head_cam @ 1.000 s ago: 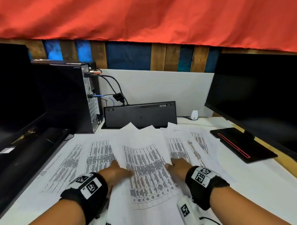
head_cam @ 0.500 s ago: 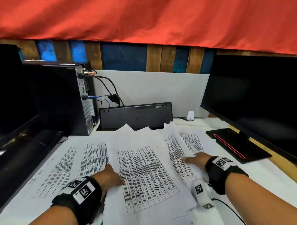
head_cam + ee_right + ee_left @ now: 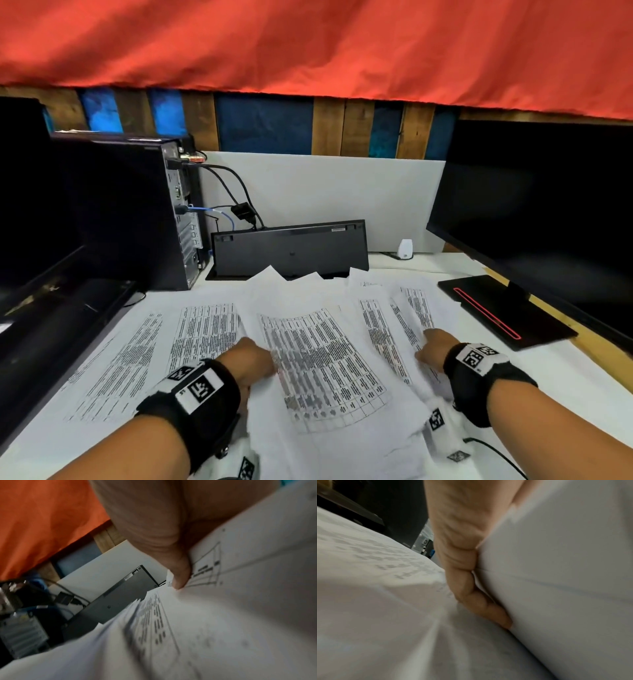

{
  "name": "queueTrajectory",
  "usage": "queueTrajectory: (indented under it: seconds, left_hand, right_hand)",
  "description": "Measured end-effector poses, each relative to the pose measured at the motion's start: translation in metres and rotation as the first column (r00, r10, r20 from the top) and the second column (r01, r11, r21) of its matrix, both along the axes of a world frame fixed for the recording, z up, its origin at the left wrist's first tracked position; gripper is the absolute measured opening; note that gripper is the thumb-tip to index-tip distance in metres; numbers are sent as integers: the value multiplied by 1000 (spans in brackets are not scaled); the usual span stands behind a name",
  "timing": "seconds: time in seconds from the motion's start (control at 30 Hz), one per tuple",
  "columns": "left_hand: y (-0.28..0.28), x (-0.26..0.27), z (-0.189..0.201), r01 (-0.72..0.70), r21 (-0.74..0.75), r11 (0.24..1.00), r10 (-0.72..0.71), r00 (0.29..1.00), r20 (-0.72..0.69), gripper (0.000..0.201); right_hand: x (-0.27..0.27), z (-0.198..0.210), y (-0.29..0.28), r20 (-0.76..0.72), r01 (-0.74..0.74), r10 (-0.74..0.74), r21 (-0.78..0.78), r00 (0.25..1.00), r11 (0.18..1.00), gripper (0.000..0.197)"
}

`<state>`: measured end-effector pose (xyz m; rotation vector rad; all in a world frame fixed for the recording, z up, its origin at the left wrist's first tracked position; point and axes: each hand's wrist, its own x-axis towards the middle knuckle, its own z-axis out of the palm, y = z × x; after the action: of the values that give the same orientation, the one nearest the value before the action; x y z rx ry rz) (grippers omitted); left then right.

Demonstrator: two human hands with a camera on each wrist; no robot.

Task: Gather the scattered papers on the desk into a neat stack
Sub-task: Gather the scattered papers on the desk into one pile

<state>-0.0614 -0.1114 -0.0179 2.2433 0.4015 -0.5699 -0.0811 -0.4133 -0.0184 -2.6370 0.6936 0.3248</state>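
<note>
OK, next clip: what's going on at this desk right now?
A person is gathering printed papers spread over a white desk. The left hand grips the left edge of the middle bundle of sheets, its fingers tucked under the paper. The right hand presses on the sheets to the right. Two more printed sheets lie loose to the left, so the stack is not yet formed.

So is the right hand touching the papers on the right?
Touching. The right wrist view shows the right hand with a fingertip pressed onto a printed sheet.
</note>
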Motion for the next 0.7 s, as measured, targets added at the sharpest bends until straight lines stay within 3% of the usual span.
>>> queueTrajectory:
  seconds: [0.07, 0.13, 0.17, 0.27, 0.37, 0.43, 0.5, 0.57, 0.6, 0.7]
  left_hand:
    - [-8, 14, -8, 18, -74, 997, -15, 999, 49, 51]
    - [-20, 16, -10, 155, 15, 988, -155, 982, 110, 64]
    - [-24, 17, -11, 196, 115, 974, -209, 971, 112, 64]
    - [-37, 11, -10, 228, 232, 946, -249, 966, 66, 56]
    - [-36, 10, -12, 314, 512, 799, -363, 932, -5, 61]
    - [-38, 7, -17, 363, 615, 700, -445, 895, -22, 67]
    - [-41, 2, -13, 429, 553, 714, -523, 852, 14, 64]
    - [-32, 7, -11, 419, 472, 776, -490, 871, 34, 66]
    - [-21, 12, -11, 348, 469, 812, -415, 909, 44, 68]
    - [17, 24, -7, 43, 520, 853, -133, 982, 137, 69]
  right_hand:
    - [-3, 4, 2, -24, -45, 45, -4, 999, 999, 42]
    - [-3, 5, 5, -46, -88, 90, 42, 995, 995, 31]
    - [-2, 1, 5, -56, -99, 101, 33, 993, 995, 33]
    - [-3, -8, -2, 22, -95, 93, 174, 995, 980, 55]
    - [-7, -10, -13, 60, 133, -186, 494, 981, 859, 86]
    - [-10, -11, -16, 14, 120, -152, 544, 988, 831, 86]
    - [-13, -14, -15, 28, 29, -48, 473, 998, 881, 80]
    - [-12, -18, -13, 39, -33, 19, 409, 999, 912, 62]
    - [-11, -21, -11, 51, -41, 23, 387, 998, 921, 56]
    - [-7, -27, -12, 31, -5, -6, 348, 1000, 937, 77]
